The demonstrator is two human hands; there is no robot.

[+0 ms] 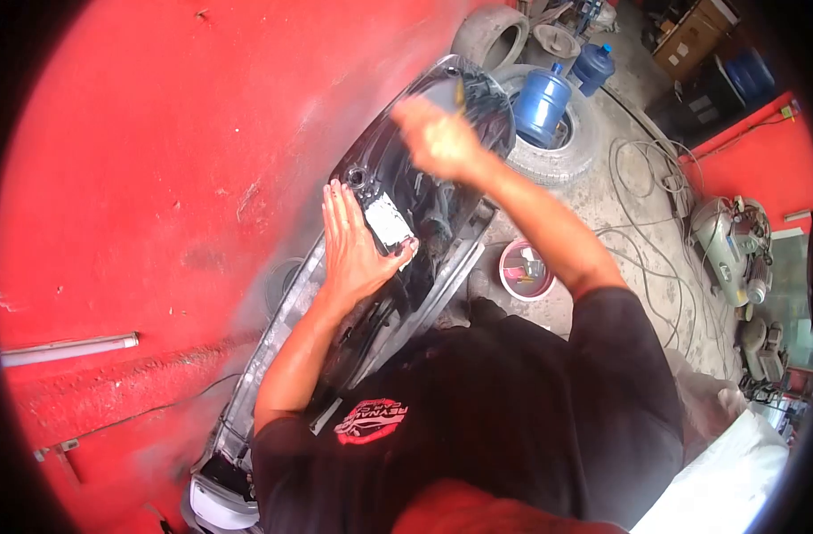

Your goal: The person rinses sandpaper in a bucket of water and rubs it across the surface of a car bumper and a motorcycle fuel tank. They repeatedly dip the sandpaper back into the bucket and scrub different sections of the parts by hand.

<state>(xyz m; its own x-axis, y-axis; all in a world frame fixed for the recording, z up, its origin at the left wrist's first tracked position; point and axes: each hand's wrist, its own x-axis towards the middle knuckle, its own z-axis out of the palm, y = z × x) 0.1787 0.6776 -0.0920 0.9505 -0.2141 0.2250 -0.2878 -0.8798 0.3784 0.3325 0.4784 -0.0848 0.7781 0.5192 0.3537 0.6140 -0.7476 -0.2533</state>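
A long black car part (429,209), scuffed and dusty, lies along the red wall. My left hand (354,245) rests on its edge with the fingers stretched out and the thumb apart, beside a white patch (388,220). Above the far end of the part is my right hand (439,140), blurred by motion, with its fingers closed. A thin yellowish thing (460,94) shows just past that hand; whether it is held cannot be made out.
Blue water jugs (541,105) stand by a tire (562,165) at the far end. A pink bucket (527,270) sits on the floor to the right. Hoses (642,178) and a compressor (728,240) are farther right. The red wall (157,178) borders the left.
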